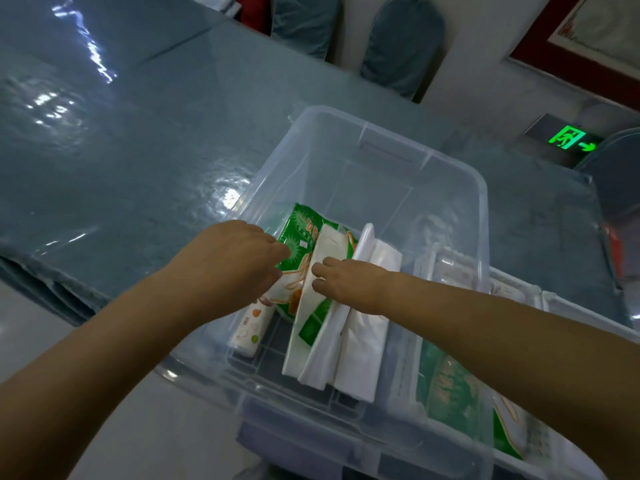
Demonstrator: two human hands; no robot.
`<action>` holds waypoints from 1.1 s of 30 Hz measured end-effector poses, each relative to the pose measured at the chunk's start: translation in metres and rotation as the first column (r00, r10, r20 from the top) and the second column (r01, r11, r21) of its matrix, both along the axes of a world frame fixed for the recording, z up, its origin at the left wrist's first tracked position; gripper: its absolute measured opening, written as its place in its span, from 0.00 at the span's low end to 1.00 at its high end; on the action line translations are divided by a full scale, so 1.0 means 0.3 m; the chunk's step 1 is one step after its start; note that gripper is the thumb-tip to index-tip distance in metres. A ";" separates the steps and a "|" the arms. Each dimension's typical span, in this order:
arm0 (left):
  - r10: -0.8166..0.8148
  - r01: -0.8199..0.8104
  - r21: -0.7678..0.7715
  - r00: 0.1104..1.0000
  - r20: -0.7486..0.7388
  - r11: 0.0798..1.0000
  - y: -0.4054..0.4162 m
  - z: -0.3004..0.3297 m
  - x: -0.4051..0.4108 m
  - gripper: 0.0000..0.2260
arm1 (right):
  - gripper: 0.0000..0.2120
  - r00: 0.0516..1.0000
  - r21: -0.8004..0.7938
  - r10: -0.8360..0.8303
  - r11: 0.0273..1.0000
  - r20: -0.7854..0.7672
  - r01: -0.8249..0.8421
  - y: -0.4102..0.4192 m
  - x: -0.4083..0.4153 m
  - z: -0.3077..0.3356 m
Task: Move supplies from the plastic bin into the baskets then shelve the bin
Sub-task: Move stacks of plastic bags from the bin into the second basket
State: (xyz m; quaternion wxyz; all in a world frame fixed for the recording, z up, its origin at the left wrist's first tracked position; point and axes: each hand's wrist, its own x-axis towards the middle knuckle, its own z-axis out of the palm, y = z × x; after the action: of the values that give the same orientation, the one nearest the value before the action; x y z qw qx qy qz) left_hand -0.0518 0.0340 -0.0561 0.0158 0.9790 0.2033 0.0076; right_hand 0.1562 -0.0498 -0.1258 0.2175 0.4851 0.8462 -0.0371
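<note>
A clear plastic bin [478, 188] stands at the table's near edge. Inside it lie a green-and-white packet [301, 233], a stack of white plates or trays in clear wrap [322, 344], a white wrapped pack [363, 355] and a small white tissue pack [251, 327]. My left hand [239, 261] reaches into the bin and its fingers close on the green packet. My right hand [349, 282] rests on the white stack, fingers curled over its upper edge. A white basket [540, 299] to the right of the bin holds another green packet [453, 393].
The table [121, 161] carries a blue cloth under glossy clear plastic. Covered chair backs [401, 43] stand along its far side. A lit green exit sign [571, 140] sits low on the wall at right. Pale floor shows at lower left.
</note>
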 end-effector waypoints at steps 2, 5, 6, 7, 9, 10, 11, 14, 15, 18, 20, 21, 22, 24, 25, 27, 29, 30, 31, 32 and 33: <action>0.006 -0.006 0.006 1.000 -0.009 1.000 -0.003 0.000 0.000 0.12 | 0.20 1.000 -0.003 0.022 1.000 0.010 -0.022 -0.015 -0.002 -0.001; 0.039 -0.039 -0.011 0.999 -0.028 0.999 -0.006 0.007 0.003 0.12 | 0.23 1.000 -0.034 0.030 0.999 0.003 -0.030 -0.025 -0.012 0.001; 0.050 -0.050 -0.013 0.998 -0.031 0.999 -0.008 0.009 0.004 0.12 | 0.24 1.000 -0.053 0.013 0.998 -0.015 -0.013 -0.027 -0.015 0.005; 0.055 -0.055 -0.011 0.998 -0.034 0.998 -0.010 0.011 0.006 0.12 | 0.26 0.999 -0.070 -0.024 0.997 -0.041 0.021 -0.028 -0.016 0.010; 0.061 -0.061 -0.004 0.997 -0.041 0.998 -0.013 0.013 0.007 0.13 | 0.28 0.990 -0.075 -0.122 0.990 -0.067 0.117 -0.025 -0.017 0.021; 0.064 -0.064 -0.001 0.997 -0.048 0.998 -0.014 0.014 0.007 0.13 | 0.28 0.986 -0.064 -0.154 0.987 -0.070 0.150 -0.023 -0.017 0.023; 0.068 -0.068 -0.002 0.996 -0.054 0.998 -0.014 0.016 0.008 0.13 | 0.26 0.985 -0.059 -0.163 0.985 -0.060 0.159 -0.020 -0.016 0.026; 0.077 -0.078 -0.011 0.995 -0.059 0.997 -0.016 0.022 0.011 0.13 | 0.19 0.988 -0.116 -0.124 0.984 0.093 0.134 -0.026 -0.013 0.046; 0.077 -0.078 -0.013 0.996 -0.054 0.997 -0.017 0.023 0.011 0.14 | 0.18 0.980 -0.150 -0.098 0.981 0.171 0.124 -0.033 -0.011 0.054; 0.076 -0.077 -0.013 0.996 -0.045 0.997 -0.021 0.021 0.009 0.14 | 0.13 0.958 -0.194 -0.108 0.967 0.266 0.162 -0.046 -0.004 0.073; 0.082 -0.083 -0.030 0.996 -0.038 0.996 -0.022 0.022 0.006 0.14 | 0.10 0.953 -0.163 -0.063 0.980 0.296 0.115 -0.035 -0.006 0.104; 0.080 -0.081 -0.036 0.996 -0.032 0.996 -0.023 0.024 0.006 0.14 | 0.09 0.951 -0.133 -0.029 0.989 0.308 0.073 -0.027 -0.001 0.130; 0.071 -0.072 -0.034 0.997 -0.030 0.997 -0.024 0.026 0.004 0.14 | 0.08 0.953 -0.095 -0.010 0.995 0.302 0.040 -0.020 0.008 0.163; 0.045 -0.046 -0.028 0.998 -0.042 0.999 -0.027 0.028 -0.001 0.14 | 0.10 0.970 0.017 0.006 1.000 0.245 -0.010 -0.016 0.045 0.245; 0.040 -0.041 -0.031 0.998 -0.049 0.999 -0.029 0.030 -0.002 0.14 | 0.11 0.981 0.111 0.014 0.993 0.195 -0.037 -0.023 0.075 0.293; 0.052 -0.055 -0.047 0.997 -0.062 0.997 -0.029 0.038 0.002 0.13 | 0.11 0.997 0.389 0.059 0.919 0.049 -0.073 -0.049 0.153 0.393; 0.080 -0.088 -0.098 0.993 -0.089 0.991 -0.028 0.047 0.036 0.13 | 0.09 0.995 0.637 0.096 0.769 -0.020 -0.062 -0.099 0.237 0.477; 0.077 -0.093 -0.137 0.990 -0.116 0.986 -0.031 0.045 0.067 0.13 | 0.10 0.996 0.702 0.082 0.711 -0.037 -0.032 -0.128 0.278 0.506; 0.063 -0.088 -0.177 0.987 -0.147 0.980 -0.037 0.036 0.110 0.13 | 0.11 0.997 0.741 0.054 0.672 -0.054 0.004 -0.159 0.314 0.529; 0.044 -0.082 -0.220 0.984 -0.175 0.972 -0.048 0.019 0.158 0.13 | 0.12 0.998 0.766 0.020 0.642 -0.061 0.034 -0.188 0.347 0.545; 0.023 -0.078 -0.279 0.980 -0.198 0.957 -0.065 -0.006 0.210 0.14 | 0.12 0.998 0.786 -0.020 0.615 -0.061 0.061 -0.216 0.377 0.555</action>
State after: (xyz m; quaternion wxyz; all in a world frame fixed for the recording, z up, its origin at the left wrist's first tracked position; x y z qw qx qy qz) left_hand 0.0113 0.0145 -0.0578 0.1368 0.9570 0.2279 -0.1161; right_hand 0.2693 -0.1147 0.0405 -0.0377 0.5493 0.7704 0.3215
